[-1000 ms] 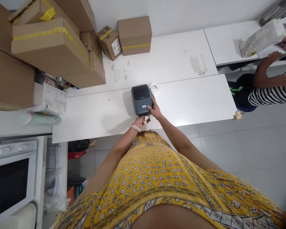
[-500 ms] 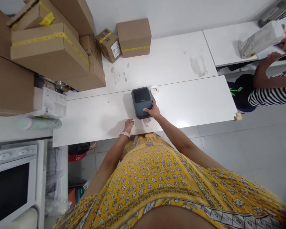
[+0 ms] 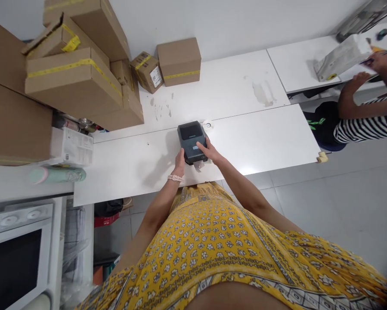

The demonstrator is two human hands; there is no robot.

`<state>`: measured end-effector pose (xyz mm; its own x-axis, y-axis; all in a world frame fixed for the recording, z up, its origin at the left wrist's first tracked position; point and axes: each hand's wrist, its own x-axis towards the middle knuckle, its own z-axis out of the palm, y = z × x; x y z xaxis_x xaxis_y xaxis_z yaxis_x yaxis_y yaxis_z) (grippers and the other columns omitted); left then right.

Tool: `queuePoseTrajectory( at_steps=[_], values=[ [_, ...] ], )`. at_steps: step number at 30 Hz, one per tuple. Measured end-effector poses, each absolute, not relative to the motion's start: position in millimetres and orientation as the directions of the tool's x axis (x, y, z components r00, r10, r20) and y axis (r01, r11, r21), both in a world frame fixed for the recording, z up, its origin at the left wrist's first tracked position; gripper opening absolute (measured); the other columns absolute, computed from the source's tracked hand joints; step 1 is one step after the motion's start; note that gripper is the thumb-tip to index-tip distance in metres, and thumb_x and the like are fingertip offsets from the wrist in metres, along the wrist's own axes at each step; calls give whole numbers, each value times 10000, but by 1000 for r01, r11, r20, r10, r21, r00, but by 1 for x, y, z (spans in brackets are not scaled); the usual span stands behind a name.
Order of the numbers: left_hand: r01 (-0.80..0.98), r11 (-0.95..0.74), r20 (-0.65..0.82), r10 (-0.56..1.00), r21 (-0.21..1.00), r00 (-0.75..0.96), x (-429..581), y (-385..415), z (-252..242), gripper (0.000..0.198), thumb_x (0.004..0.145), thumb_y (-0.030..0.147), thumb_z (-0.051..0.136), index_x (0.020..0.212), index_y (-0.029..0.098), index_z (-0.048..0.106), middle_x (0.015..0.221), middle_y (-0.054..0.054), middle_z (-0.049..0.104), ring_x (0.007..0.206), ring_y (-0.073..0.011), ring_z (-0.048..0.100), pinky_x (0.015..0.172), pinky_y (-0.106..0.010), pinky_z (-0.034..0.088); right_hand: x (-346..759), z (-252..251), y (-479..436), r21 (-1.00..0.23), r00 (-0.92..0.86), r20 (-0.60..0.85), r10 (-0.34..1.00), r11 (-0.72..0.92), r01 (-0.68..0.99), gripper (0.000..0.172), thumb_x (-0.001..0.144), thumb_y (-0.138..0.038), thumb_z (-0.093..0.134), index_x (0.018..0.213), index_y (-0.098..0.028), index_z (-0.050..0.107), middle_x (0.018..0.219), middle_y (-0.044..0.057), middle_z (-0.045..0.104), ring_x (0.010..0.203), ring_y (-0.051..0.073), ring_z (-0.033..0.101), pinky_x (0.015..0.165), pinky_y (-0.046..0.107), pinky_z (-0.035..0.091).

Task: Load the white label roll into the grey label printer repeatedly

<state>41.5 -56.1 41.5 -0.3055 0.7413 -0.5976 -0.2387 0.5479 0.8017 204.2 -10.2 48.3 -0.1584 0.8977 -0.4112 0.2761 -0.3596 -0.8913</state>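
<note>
Head: device btwn L grip, R grip

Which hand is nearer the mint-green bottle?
Left. The left hand is at the dark device's left side, well to the right of the bottle; the right hand is farther right still, on the device's other side.
</note>
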Motion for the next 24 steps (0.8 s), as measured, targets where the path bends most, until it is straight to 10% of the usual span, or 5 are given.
queuePoseTrajectory(
  at_steps=[5,9,15,19,24],
  values=[
    [-164,397,-430,837,903,-339,25,-23,81,413,1029,493,441,1244,218,661,1394,-64,648,1369,-232,538,1079,-365,446,215,98,28,-953,-197,-289,937,-263,150,899,852,-837,468,1554,-279,402,1600,38,448,1500,312,379,1260,514,295],
    [-9,276,-259,889,961,-377,7,11,77,369,1020,384,476,1327,226,608,1416,-80,626,1332,-210,568,1043,-327,464,199,110,73,-986,-204,-79,976,-46,163,873,908,-831,347,1601,-309,254,1641,33,347,1531,301,319,1248,547,276],
    [345,593,-468,796,727,-384,5,19,30,541,870,313,687,1364,135,556,1397,-179,613,1264,-291,604,1008,-347,461,174,78,94,-968,-20,20,1000,24,249,753,989,-714,271,1576,-243,264,1567,96,441,1433,261,454,1196,454,388],
    [517,641,-549,762,567,-343,15,13,12,521,863,417,696,1290,136,595,1313,-214,662,1229,-366,623,918,-388,472,175,42,76,-814,-213,-74,974,64,577,435,992,-429,405,1263,-183,641,1262,122,693,1245,311,602,1154,507,427],
    [663,581,-502,795,472,-340,18,15,3,314,861,373,689,1072,140,672,1187,-244,711,1188,-392,647,892,-401,468,171,8,57,-517,-604,-201,771,440,734,315,728,-129,645,1013,-194,761,1022,110,780,1421,346,465,1299,532,141]
  ],
)
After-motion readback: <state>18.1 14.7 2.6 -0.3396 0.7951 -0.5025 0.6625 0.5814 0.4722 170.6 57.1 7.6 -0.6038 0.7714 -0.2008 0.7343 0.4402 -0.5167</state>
